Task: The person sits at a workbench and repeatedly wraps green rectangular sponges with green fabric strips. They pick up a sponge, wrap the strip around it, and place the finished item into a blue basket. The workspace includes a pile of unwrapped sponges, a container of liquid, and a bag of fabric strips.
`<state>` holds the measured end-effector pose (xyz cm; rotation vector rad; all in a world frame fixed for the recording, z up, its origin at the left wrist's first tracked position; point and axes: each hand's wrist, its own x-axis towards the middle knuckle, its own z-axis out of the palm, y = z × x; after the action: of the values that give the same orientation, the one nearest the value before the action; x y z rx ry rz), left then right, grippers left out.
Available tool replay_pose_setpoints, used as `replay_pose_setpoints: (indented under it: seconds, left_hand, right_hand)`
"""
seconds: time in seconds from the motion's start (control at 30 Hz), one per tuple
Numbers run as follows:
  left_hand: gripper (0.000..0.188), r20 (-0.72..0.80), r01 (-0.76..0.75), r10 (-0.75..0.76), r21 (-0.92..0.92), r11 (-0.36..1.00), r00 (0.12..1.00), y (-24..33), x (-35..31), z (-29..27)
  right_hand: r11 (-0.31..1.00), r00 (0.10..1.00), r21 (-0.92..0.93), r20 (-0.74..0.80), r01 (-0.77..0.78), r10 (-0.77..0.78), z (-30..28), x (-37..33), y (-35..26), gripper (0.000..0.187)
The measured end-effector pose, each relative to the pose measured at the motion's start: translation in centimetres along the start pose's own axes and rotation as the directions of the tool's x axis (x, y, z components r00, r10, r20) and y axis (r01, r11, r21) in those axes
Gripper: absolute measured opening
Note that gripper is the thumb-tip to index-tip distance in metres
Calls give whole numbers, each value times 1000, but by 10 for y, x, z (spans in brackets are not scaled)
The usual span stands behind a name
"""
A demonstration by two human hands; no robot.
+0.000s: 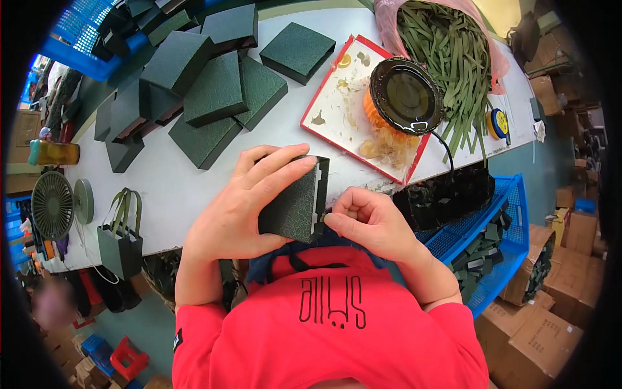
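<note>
1 green box (288, 211), left hand (236, 201) gripping, right hand (372, 223) closed at its edge; bare table (172, 188) leftward

At centre, one left hand (230, 207), one right hand (376, 223) and one dark green box (282, 211) were counted. One loose box (298, 50) lay at 12 o'clock; the box pile (212, 89) between 10 and 11 numbered at least eight. Single units were: red-rimmed tray (329, 115), 1 o'clock; fan (52, 204), 9. Blue crates totalled two: upper crate (81, 45), 10; lower crate (516, 223), between 3 and 4.
</note>
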<state>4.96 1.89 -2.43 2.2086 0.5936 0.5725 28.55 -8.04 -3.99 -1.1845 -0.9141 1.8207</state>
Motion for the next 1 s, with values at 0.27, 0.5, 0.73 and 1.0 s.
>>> replay_pose_setpoints:
  seconds: [0.27,0.5,0.73,1.0]
  left_hand:
    - [93,27,-38,38,14,999,999,2,3,-1]
    - [91,45,-65,65,20,998,997,2,5,-2]
    - [86,99,-94,83,105,990,992,7,7,1]
    - [90,10,-73,72,65,995,997,2,3,3]
  right_hand:
    - [998,1000,-53,20,-20,21,2,2,0,17]
    - [974,998,-219,-32,-56,50,4,4,1,20]
    - [929,1000,-368,-19,-28,23,4,6,10,23]
    - [973,982,-167,80,-156,171,-7,9,-4,24]
